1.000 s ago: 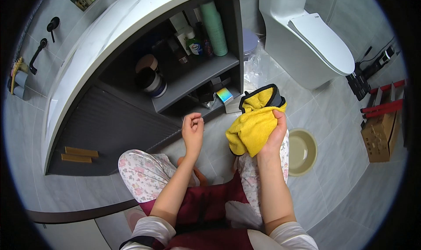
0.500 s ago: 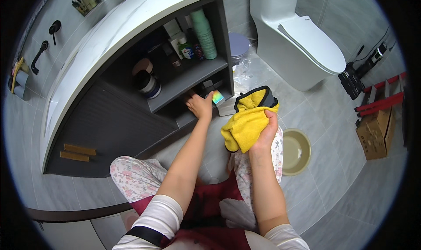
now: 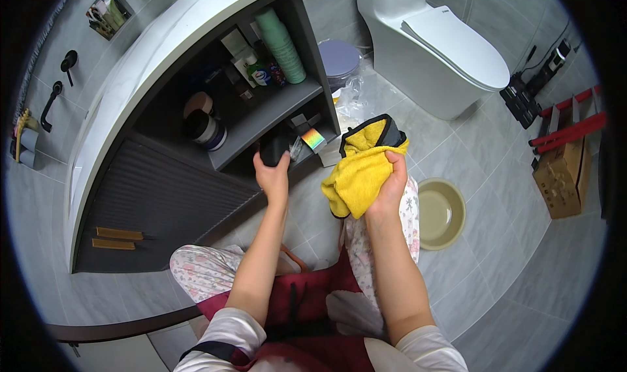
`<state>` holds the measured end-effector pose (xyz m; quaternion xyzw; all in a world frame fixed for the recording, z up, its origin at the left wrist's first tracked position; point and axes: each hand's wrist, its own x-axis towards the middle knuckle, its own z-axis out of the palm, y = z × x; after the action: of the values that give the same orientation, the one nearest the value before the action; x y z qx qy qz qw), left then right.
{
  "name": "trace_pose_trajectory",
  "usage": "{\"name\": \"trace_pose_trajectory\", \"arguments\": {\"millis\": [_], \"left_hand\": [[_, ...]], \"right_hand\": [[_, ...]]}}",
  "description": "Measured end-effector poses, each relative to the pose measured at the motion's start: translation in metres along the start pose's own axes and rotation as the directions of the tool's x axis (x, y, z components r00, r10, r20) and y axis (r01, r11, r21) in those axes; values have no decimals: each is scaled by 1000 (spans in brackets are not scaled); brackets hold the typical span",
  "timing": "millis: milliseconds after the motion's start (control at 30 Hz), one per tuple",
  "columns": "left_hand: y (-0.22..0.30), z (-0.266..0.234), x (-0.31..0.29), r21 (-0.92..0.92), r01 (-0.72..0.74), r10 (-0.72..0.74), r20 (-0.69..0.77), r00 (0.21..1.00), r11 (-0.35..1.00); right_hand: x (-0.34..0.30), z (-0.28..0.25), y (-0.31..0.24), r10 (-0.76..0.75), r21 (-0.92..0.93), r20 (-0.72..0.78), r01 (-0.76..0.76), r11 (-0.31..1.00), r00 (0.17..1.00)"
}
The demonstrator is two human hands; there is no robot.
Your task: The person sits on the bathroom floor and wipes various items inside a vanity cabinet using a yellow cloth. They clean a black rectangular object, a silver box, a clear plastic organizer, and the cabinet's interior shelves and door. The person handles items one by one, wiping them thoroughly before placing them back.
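Note:
My left hand (image 3: 273,178) reaches to the lower shelf of the dark grey vanity cabinet (image 3: 183,189). Its thumb and fingers are wrapped round a black rounded object (image 3: 275,149), whose exact kind I cannot make out. Beside that object lie a small box with a shiny rainbow face (image 3: 313,139) and some clear plastic. In front of my right knee, my right hand (image 3: 389,192) grips a yellow cloth with black edging (image 3: 359,176), bunched and hanging over the fingers.
The upper shelf holds a tall green bottle (image 3: 281,46), a small green bottle (image 3: 258,70) and a dark jar (image 3: 204,130). A beige basin (image 3: 441,214) stands on the floor to the right. Beyond are a lidded bin (image 3: 339,59), a toilet (image 3: 450,52) and a cardboard box (image 3: 562,179).
My left hand has shifted left along the lower shelf and now grips the black object. The view has moved slightly; my right hand still holds the cloth.

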<state>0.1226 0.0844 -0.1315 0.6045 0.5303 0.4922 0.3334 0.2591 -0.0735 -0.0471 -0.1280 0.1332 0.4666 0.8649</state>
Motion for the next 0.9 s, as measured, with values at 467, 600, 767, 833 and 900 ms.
{"name": "trace_pose_trajectory", "arguments": {"millis": [467, 600, 767, 833, 900], "left_hand": [[201, -203, -61, 319, -766, 814, -30, 580, 558], [276, -201, -6, 363, -740, 820, -158, 550, 566], [297, -189, 56, 331, -612, 664, -64, 745, 719], [295, -182, 75, 372, -594, 649, -33, 760, 714], [292, -173, 84, 375, -586, 635, -12, 772, 719]], "right_hand": [[-7, 9, 7, 42, -56, 18, -41, 998, 999], [-3, 9, 15, 67, -63, 35, -65, 996, 997], [-5, 8, 14, 100, -30, 53, -99, 995, 994], [-6, 8, 16, 118, -40, 44, -116, 992, 992], [-7, 11, 16, 129, -47, 39, -127, 991, 991]]}}
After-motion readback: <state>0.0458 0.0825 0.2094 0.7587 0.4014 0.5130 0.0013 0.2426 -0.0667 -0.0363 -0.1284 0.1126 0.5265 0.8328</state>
